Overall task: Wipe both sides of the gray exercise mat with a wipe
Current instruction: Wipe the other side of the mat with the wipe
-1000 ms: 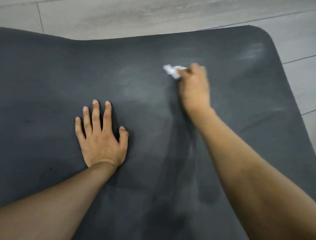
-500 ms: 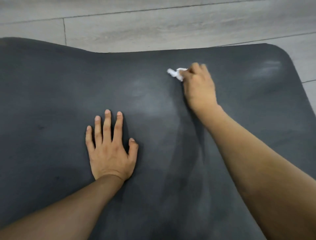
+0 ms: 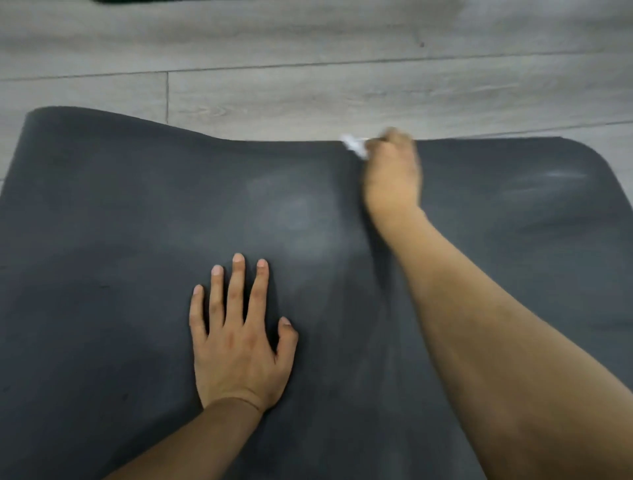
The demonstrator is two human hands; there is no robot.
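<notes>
The dark gray exercise mat (image 3: 120,240) lies flat on the floor and fills most of the view, with pale damp streaks near its middle and right corner. My left hand (image 3: 239,342) rests palm down on the mat, fingers spread, holding nothing. My right hand (image 3: 394,171) is stretched out to the mat's far edge, closed on a crumpled white wipe (image 3: 354,145) that sticks out to the left of the fingers. That hand is blurred by motion.
Gray wood-look floor planks (image 3: 308,68) run beyond the mat's far edge. A dark object (image 3: 137,1) shows only as a sliver at the top left. The mat's rounded far corners are both in view.
My right hand has pushed the wipe away from me, from the mat's middle to its far edge. The view has tilted up, showing more floor. My left hand has stayed pressed on the mat.
</notes>
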